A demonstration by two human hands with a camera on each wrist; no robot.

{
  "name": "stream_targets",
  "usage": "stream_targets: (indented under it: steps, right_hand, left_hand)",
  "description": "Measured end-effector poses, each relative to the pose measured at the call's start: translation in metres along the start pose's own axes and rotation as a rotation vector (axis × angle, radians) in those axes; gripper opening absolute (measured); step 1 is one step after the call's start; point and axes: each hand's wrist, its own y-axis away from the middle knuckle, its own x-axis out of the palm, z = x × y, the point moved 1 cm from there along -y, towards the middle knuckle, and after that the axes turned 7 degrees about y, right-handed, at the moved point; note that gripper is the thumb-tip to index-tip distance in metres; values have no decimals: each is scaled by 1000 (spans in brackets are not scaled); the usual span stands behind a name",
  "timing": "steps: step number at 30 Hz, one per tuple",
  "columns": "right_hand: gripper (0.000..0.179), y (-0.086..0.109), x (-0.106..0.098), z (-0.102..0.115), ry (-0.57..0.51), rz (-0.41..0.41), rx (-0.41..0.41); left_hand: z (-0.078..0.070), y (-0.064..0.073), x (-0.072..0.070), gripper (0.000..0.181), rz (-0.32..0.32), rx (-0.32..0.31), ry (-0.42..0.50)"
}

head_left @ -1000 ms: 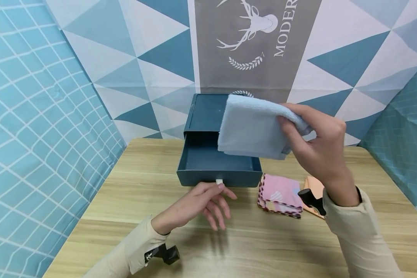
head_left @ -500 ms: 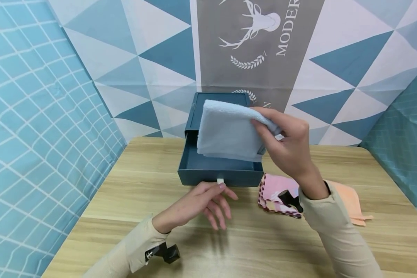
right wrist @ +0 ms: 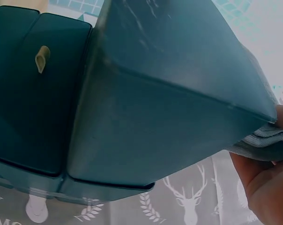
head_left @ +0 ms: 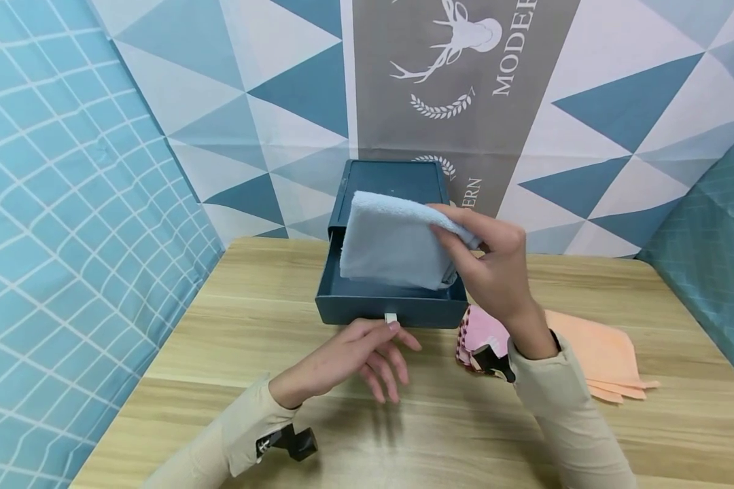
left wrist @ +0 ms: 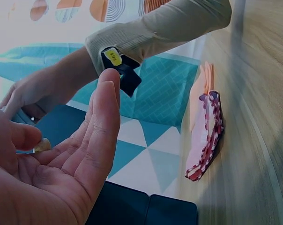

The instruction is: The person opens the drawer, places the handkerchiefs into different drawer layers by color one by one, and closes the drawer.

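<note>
Cloth (head_left: pixel 394 244), pale blue, hangs over the open drawer (head_left: pixel 355 310), pinched by the right hand (head_left: pixel 495 265); the left hand (head_left: pixel 357 353) (other fingers loose) pinches the tab (head_left: pixel 391 317) on the drawer's near side.

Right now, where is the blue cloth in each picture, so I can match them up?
Head view: the blue cloth is near the middle, hiding part of the open drawer.
Left wrist view: only a bit of blue cloth shows, near the left edge.
Right wrist view: the blue cloth is at the right edge.
Shared landmark: the right hand holding it.
</note>
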Motion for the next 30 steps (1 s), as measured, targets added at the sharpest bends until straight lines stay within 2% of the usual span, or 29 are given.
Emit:
stream_targets:
  steps: [7,15,19,26,30]
  right_hand:
    - [28,13,4,-5,-43,20,57]
    - [26,17,10,-10,-73,46,83]
    - [24,19,11,-15,-70,68,121]
    - [23,20,13,-24,-141,194,232]
    - [22,20,12,-29,-116,270,259]
  left_hand:
    - [1,-1,0,53,0,-16,-3]
    - [2,1,-2,51,-2,-10,-2]
    - [2,0,-1,51,6,-3,-13]
    - [0,-3,0,52,7,7,-36]
    - [0,-3,0,52,8,9,-46]
